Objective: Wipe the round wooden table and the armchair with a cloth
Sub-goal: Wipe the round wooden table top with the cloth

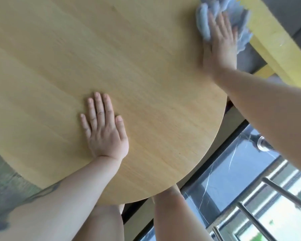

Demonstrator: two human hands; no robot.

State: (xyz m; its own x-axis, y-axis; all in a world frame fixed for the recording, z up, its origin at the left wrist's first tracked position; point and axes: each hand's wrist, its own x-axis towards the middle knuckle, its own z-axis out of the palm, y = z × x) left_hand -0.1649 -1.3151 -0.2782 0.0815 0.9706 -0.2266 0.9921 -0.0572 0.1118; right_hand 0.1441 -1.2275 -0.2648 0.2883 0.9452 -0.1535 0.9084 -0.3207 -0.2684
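The round wooden table (63,63) fills most of the view, its light top bare. My left hand (104,127) lies flat on the top near the front edge, fingers straight and together. My right hand (220,44) presses flat on a crumpled light blue cloth (240,16) at the table's far right edge, fingers stretched out over it. Part of the cloth hangs past the rim. Beyond that edge stands the armchair, with a yellow wooden arm (274,37) and grey cushions (292,9).
A dark marble sill (233,173) and a window with metal railing bars (261,223) run along the lower right. My bare legs show under the table's front edge. A grey patterned rug (5,185) lies at the lower left.
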